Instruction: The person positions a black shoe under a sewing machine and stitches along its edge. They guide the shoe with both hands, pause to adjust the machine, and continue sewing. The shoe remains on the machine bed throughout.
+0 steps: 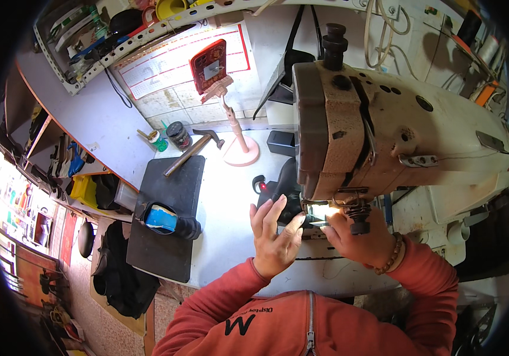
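A worn cream sewing machine (397,130) fills the right of the head view. Under its lit needle area lies a black piece (287,193). My left hand (275,234) lies on that black piece with fingers spread, pressing it at the needle's left. My right hand (355,237), with a bead bracelet at the wrist, rests on the machine bed just right of the needle, fingertips at the piece's edge. Both sleeves are red.
A black mat (168,237) lies left on the white table (224,237), bearing a hammer (192,149) and a black roll with a blue patch (165,218). A pink stand (239,142) holds a red-cased phone (208,65). Small jars (177,135) stand by the wall.
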Available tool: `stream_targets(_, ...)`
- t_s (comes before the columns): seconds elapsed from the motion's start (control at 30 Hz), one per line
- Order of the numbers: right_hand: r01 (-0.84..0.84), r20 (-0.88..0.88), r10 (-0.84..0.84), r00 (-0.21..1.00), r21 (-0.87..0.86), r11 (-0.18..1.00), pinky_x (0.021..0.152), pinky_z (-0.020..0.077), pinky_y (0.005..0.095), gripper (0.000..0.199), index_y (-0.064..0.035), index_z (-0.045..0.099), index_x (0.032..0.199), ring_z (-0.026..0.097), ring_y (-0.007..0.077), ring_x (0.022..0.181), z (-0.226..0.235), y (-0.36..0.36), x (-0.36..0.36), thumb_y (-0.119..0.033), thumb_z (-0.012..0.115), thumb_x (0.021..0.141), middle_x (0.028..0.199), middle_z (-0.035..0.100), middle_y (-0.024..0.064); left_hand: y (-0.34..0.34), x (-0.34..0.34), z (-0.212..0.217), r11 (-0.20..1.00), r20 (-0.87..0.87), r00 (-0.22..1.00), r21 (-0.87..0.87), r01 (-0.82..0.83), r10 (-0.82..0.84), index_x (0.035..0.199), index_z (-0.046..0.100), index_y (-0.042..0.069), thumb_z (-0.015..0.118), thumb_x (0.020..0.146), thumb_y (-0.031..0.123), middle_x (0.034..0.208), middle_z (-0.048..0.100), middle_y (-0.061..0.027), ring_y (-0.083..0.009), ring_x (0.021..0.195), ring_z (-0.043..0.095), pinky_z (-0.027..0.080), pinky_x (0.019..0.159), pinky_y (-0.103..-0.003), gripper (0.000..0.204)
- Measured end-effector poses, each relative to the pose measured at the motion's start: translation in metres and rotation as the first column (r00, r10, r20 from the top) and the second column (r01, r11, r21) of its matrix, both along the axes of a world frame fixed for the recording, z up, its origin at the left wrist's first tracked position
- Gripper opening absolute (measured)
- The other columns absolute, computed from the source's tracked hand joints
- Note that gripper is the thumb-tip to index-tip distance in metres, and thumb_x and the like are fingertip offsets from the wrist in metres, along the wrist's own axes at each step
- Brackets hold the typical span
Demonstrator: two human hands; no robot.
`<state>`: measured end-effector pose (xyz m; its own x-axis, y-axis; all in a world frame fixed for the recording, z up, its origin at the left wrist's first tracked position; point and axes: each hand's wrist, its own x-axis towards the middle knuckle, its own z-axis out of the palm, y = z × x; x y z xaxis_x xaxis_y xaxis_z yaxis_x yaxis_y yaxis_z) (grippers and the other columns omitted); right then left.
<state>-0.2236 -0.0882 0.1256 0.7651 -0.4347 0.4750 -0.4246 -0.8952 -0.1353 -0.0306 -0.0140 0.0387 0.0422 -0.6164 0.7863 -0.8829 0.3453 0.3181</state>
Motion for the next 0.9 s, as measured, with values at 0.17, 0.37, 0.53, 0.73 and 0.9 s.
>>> stream_targets(0.17,-0.045,0.027,0.046,0.999,-0.036,0.998,0.049,0.0479,0.0405,0.009,-0.0049,0.062,0.085,0.062,0.0307,0.059,0.008,0.000,0.004,-0.012,0.065,0.081,0.069,0.062,0.0104,-0.002,0.002,0.000,1.000,-0.001,1.000,-0.025,0.018,-0.019,0.112,0.071,0.020,0.073,0.074,0.007,0.142,0.048,-0.0136,-0.0357,0.128,0.042,0.022,0.114,-0.055,0.041)
stream_targets(0.37,-0.018,0.018,0.020,1.000,-0.118,0.993,0.048,0.0470,0.0408,0.008,-0.0066,0.063,0.084,0.062,0.0295,0.058,0.009,0.003,0.007,-0.013,0.066,0.081,0.066,0.062,0.0091,-0.001,0.002,0.001,1.000,0.008,1.000,-0.012,0.020,-0.020,0.112,0.072,0.021,0.073,0.074,0.007,0.142,0.048,-0.0137,-0.0357,0.127,0.043,0.022,0.114,-0.055,0.040)
stream_targets(0.53,0.014,-0.012,-0.015,1.000,-0.032,0.999,0.056,0.0454,0.0378,0.016,-0.0092,0.065,0.088,0.061,0.0234,0.070,0.001,0.003,0.004,-0.023,0.070,0.082,0.080,0.061,0.0053,-0.002,0.003,0.001,1.000,0.027,1.000,-0.005,0.015,-0.015,0.106,0.072,0.016,0.072,0.076,0.011,0.136,0.049,-0.0163,-0.0404,0.127,0.042,0.025,0.112,-0.058,0.031)
stream_targets(0.73,-0.056,0.184,0.023,0.983,0.173,0.983,0.053,0.0493,0.0398,0.015,-0.0062,0.065,0.084,0.064,0.0315,0.062,-0.009,-0.005,0.006,-0.019,0.070,0.079,0.072,0.065,0.0109,-0.003,0.003,0.001,1.000,0.022,1.000,-0.018,0.019,-0.019,0.105,0.072,0.016,0.072,0.075,0.011,0.137,0.049,-0.0163,-0.0406,0.127,0.042,0.025,0.111,-0.059,0.030)
stream_targets(0.9,-0.101,0.220,0.064,0.973,0.162,0.982,0.053,0.0496,0.0399,0.016,-0.0064,0.066,0.088,0.064,0.0319,0.062,-0.012,-0.009,0.006,-0.019,0.070,0.079,0.073,0.065,0.0111,-0.003,0.004,0.002,0.998,-0.017,0.999,-0.051,0.035,-0.036,0.104,0.072,0.018,0.074,0.074,0.007,0.140,0.050,-0.0135,-0.0351,0.127,0.044,0.023,0.114,-0.055,0.032)
